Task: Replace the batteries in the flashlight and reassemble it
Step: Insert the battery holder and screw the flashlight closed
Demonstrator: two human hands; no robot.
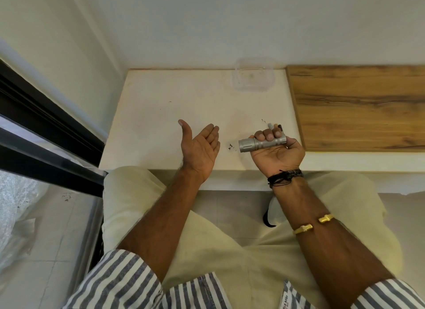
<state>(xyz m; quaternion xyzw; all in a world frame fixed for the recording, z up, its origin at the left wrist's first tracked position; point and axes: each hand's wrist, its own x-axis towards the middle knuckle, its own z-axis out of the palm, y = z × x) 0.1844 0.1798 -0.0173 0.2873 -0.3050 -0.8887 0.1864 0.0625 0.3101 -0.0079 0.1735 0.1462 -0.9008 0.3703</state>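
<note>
While I watch through the head camera, the scene reads as follows.

Right hand: my right hand point(277, 151) is palm up over the near edge of the white table point(161, 115), fingers curled around the flashlight point(261, 143) and gripping it.
Flashlight: silver, lying crosswise in the right hand, wider head end pointing left past the fingers, tail end near the thumb side. It is held above the table, not resting on it.
Small parts: just behind the right-hand fingers a few small cylinders point(274, 127) stand out, one pale, one tan, one dark. I cannot tell whether they are batteries or whether the hand touches them.
Left hand: my left hand point(200, 147) is spread, palm facing up and right, thumb raised, fingers straight. It holds nothing and sits well apart from the flashlight.
Table: white top with small dark specks point(231, 147) between the two hands.
Container: a clear plastic container point(253, 77) sits at the far edge of the table against the wall.
Wood panel: a brown wooden board point(358, 106) lies right of the white top.
Wrist: dark thread bands point(285, 176) circle the right wrist; a gold bangle point(314, 223) sits further up the forearm.
</note>
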